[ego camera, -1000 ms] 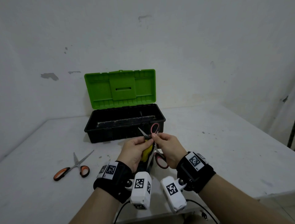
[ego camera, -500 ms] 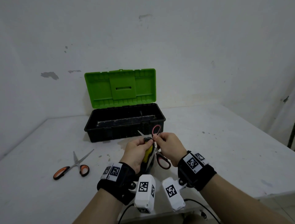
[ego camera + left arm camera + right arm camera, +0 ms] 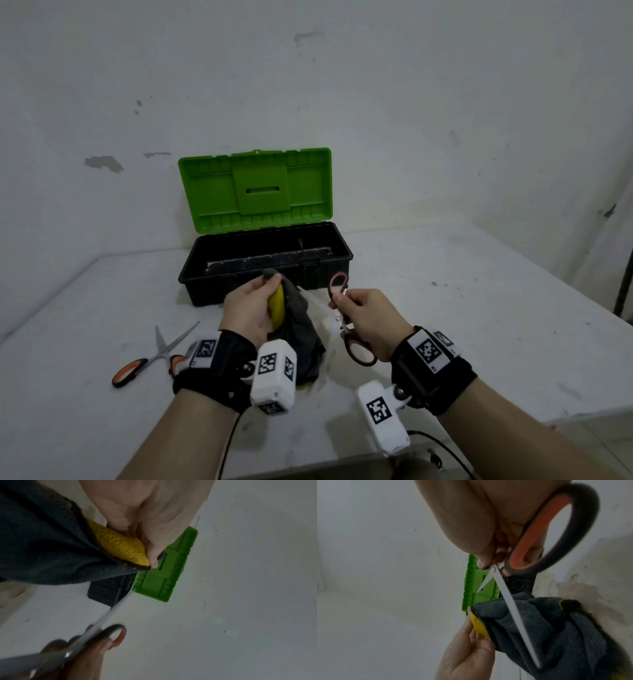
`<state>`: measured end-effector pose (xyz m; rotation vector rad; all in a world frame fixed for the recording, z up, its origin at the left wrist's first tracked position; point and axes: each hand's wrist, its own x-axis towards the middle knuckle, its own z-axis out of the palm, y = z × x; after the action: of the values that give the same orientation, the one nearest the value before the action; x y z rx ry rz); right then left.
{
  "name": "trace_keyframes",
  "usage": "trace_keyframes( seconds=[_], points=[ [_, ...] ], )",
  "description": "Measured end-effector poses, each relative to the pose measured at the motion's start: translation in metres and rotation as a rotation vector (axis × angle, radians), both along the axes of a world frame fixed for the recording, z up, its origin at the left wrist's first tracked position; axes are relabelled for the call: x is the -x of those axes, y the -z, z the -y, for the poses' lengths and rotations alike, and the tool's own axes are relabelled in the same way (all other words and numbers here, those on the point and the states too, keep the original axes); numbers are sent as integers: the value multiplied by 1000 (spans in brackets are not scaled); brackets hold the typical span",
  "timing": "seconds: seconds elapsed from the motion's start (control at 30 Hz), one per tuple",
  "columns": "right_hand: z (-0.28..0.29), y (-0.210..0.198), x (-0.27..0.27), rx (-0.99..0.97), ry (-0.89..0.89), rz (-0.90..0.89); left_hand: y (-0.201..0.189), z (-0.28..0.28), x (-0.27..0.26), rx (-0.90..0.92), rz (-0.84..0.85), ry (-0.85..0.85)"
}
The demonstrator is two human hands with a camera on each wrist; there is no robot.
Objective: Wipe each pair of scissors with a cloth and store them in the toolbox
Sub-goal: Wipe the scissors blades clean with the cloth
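Two pairs of scissors: the right hand (image 3: 368, 317) pinches the open orange-handled scissors (image 3: 556, 534), the left hand (image 3: 248, 308) grips one grey-and-yellow cloth (image 3: 298, 325); the second scissors (image 3: 154, 356) lie on the desk (image 3: 479, 325) beside one open toolbox (image 3: 265, 260).

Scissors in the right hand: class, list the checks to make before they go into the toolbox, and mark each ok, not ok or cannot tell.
1. Right hand has a firm grip on the scissors: ok.
2. Blades closed: not ok, they are spread.
3. Cloth held by left hand: ok.
4. Blades wiped clean: cannot tell.
5. Toolbox lid open: ok.
6. Second scissors stored: not ok, on the table.
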<state>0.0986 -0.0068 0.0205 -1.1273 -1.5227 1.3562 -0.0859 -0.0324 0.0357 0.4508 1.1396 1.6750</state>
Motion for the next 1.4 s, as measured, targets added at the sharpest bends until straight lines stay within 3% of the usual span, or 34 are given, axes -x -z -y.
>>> trace_keyframes(
  seconds=[0.17,0.37,0.73,0.93,1.03,1.17,1.4],
  points=[
    [-13,6,1,55,86,-182,6,12,-6,14,-42,121],
    [-11,8,19,-22,108,-91,13,18,-32,-25,-59,283],
    [-2,5,27,-213,119,80,19,14,-35,6,-91,224],
    [4,7,18,-137,44,88,11,3,-12,36,-46,68],
    [9,9,7,-67,53,-17,4,1,16,5,33,-41],
    [2,1,4,-57,135,-187,5,9,8,18,-27,59],
    [-3,4,25,-169,137,-68,10,12,-33,-42,-107,209]
  ],
)
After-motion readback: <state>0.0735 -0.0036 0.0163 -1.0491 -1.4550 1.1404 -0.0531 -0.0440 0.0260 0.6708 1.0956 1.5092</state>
